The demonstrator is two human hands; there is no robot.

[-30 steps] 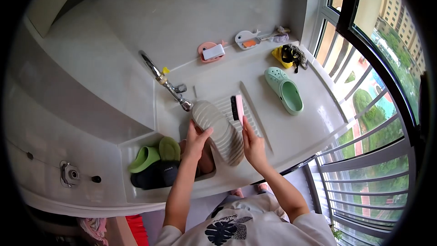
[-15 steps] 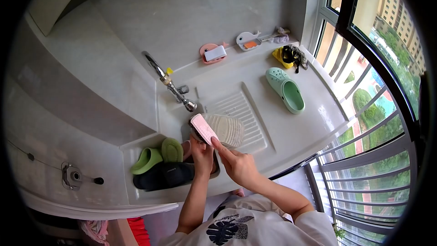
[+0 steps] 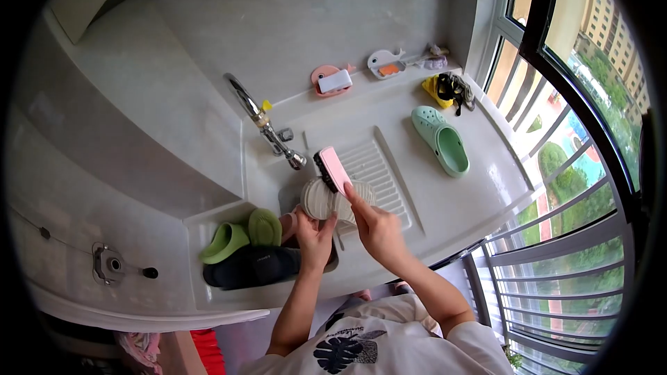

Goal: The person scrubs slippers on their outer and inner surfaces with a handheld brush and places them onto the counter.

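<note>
A cream shoe (image 3: 318,198) with a ridged sole facing up lies over the near end of the ribbed washboard. My left hand (image 3: 316,238) grips its left end from the near side, fingers partly hidden underneath. In my right hand (image 3: 379,229) is a pink brush (image 3: 334,167) with dark bristles, held by its handle end. The brush is tilted over the sole; its bristles face left, and I cannot tell whether they touch it. Beyond both hands, the chrome faucet (image 3: 267,125) reaches over the sink.
Green slippers (image 3: 226,243) and a black slipper (image 3: 243,270) lie in the basin at left. A mint clog (image 3: 442,140) rests on the counter at right, near a yellow bundle (image 3: 438,89). A pink whale dish (image 3: 330,82) and a white whale dish (image 3: 384,64) stand along the wall.
The brush has moved up and right and turned more upright, showing its bristles. My left hand has shifted slightly right on the shoe. The camera view has moved a little.
</note>
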